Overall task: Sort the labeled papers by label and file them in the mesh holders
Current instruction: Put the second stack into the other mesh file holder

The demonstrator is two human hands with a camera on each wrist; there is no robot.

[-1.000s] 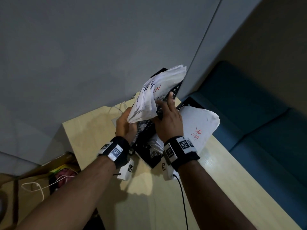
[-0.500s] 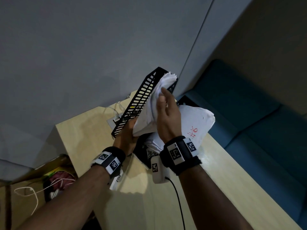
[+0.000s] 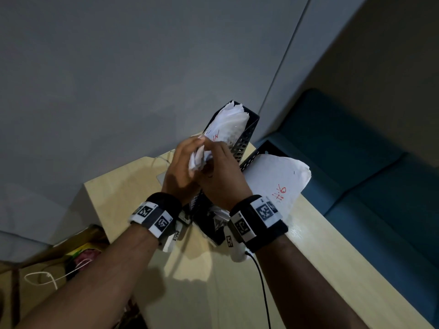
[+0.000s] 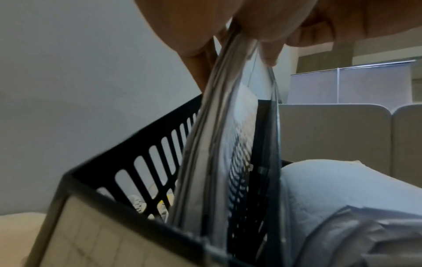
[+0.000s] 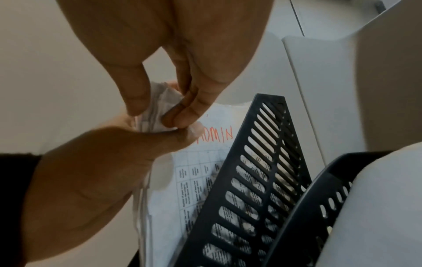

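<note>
A black mesh holder (image 3: 245, 136) stands tilted at the table's far end with a stack of white papers (image 3: 230, 124) in it. The top sheet reads ADMIN in red (image 5: 217, 136). My left hand (image 3: 193, 150) and right hand (image 3: 212, 149) meet at the stack's near upper corner. In the right wrist view, my right thumb and fingers (image 5: 182, 110) pinch the crumpled corner (image 5: 160, 106), with my left hand (image 5: 102, 171) just below it. My left fingers (image 4: 228, 32) grip the stack's edge (image 4: 217, 144). A second holder (image 3: 260, 151) to the right holds curled papers (image 3: 278, 174) marked in red.
The pale wooden table (image 3: 237, 281) ends at a grey wall behind the holders. A blue sofa (image 3: 356, 162) runs along the table's right side. An open cardboard box (image 3: 78, 252) with a white cord lies beyond the table's left edge. A black cable (image 3: 262, 293) hangs from my right wrist.
The ADMIN stack, held above the holder a second ago, now sits inside it. My right hand has left the papers' face and joined my left at the near corner.
</note>
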